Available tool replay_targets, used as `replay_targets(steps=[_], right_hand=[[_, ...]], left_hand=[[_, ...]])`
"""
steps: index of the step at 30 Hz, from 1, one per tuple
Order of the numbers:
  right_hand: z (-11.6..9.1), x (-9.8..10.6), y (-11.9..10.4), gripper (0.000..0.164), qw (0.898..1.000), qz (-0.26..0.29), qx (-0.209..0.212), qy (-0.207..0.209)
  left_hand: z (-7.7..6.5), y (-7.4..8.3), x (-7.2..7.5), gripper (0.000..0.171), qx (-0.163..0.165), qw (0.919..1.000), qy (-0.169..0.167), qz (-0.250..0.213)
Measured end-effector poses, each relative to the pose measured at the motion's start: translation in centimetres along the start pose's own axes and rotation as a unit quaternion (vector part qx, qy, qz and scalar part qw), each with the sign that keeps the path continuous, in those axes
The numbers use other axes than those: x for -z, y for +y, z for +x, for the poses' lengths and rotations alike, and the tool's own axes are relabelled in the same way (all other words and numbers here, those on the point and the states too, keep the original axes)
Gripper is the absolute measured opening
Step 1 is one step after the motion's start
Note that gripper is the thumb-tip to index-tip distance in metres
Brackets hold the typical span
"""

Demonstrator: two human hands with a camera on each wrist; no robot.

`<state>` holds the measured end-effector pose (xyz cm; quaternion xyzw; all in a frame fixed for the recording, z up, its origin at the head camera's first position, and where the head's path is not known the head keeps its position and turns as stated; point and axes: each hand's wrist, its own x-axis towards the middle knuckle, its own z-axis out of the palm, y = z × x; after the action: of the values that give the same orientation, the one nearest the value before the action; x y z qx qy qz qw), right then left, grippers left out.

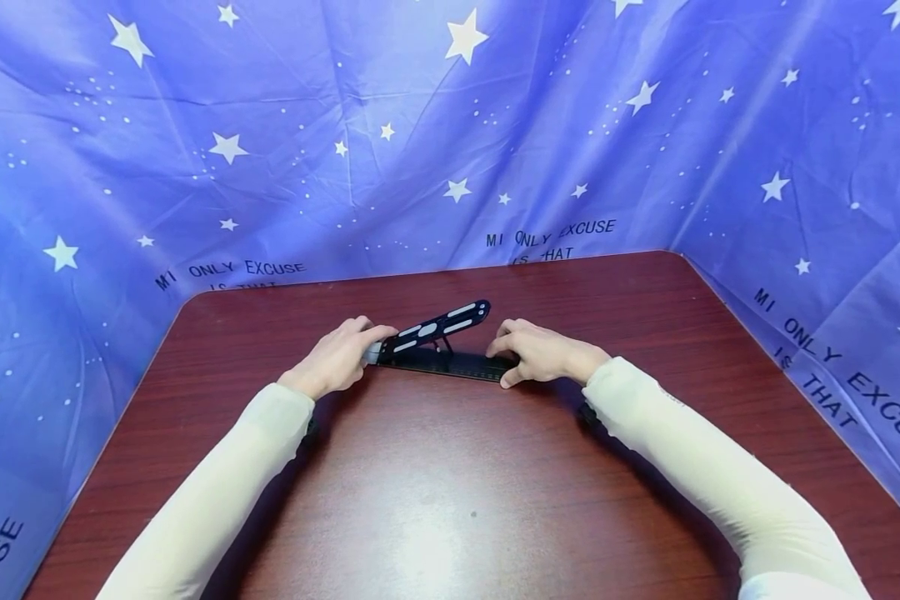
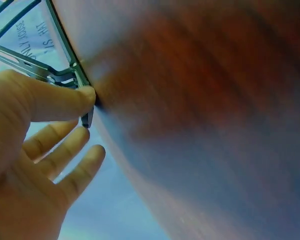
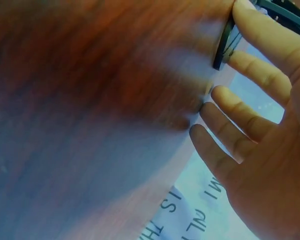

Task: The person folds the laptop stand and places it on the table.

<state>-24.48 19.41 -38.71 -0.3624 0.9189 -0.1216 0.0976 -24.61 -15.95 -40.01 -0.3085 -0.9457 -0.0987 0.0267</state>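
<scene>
A black folding stand (image 1: 450, 365) lies across the far middle of the table, its flat base low on the tabletop. From its left end a hinged upper plate (image 1: 427, 330) with light grey pads slants up to the right, with thin struts beneath it. My left hand (image 1: 333, 358) grips the hinged left end. In the left wrist view the thumb presses that corner of the stand (image 2: 20, 61), while the other fingers spread behind. At the base's right end, my right hand (image 1: 540, 352) pinches the edge between thumb and index finger; its remaining fingers (image 3: 240, 115) extend past it.
The dark red wooden table (image 1: 450, 467) has rounded far corners. Behind it and at both sides hangs a blue star-print cloth (image 1: 390, 183) with printed words. Bright light reflects off the near tabletop.
</scene>
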Motion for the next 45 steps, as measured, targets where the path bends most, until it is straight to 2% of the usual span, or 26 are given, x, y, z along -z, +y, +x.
replay_targets(steps=[4,7,9,13,15,17,22,31,45], right_hand=[[-0.1,0.0,-0.2,0.052,1.000,0.006,-0.022,-0.016],[-0.3,0.0,-0.2,0.055,0.999,0.008,-0.037,-0.033],[-0.3,0.1,-0.2,0.057,0.998,0.009,-0.039,-0.040],[-0.4,0.2,-0.3,0.058,0.998,0.011,-0.033,-0.045],[-0.4,0.2,-0.3,0.058,0.998,0.012,-0.031,-0.046],[-0.4,0.1,-0.3,0.057,0.998,0.012,-0.030,-0.046],[-0.4,0.0,-0.3,0.057,0.998,0.011,-0.028,-0.046],[-0.4,0.2,-0.4,0.054,0.999,0.011,-0.025,-0.038],[-0.4,0.1,-0.6,0.052,0.999,0.010,-0.014,-0.039]], left_hand=[[-0.4,0.4,0.0,0.065,0.034,0.9988,0.015,-0.032],[-0.8,1.1,0.2,0.061,0.072,0.9948,0.029,-0.066],[-1.0,1.7,0.2,0.062,0.111,0.9897,0.035,-0.083],[-1.3,2.7,0.1,0.069,0.197,0.9746,0.048,-0.095],[-1.3,3.1,0.1,0.070,0.227,0.9680,0.051,-0.095],[-1.2,3.3,0.0,0.068,0.240,0.9652,0.048,-0.092],[-1.2,3.5,-0.1,0.064,0.252,0.9621,0.042,-0.095],[-1.0,3.3,-0.2,0.069,0.216,0.9692,0.054,-0.105],[-0.3,3.0,0.1,0.065,0.212,0.9694,0.039,-0.117]])
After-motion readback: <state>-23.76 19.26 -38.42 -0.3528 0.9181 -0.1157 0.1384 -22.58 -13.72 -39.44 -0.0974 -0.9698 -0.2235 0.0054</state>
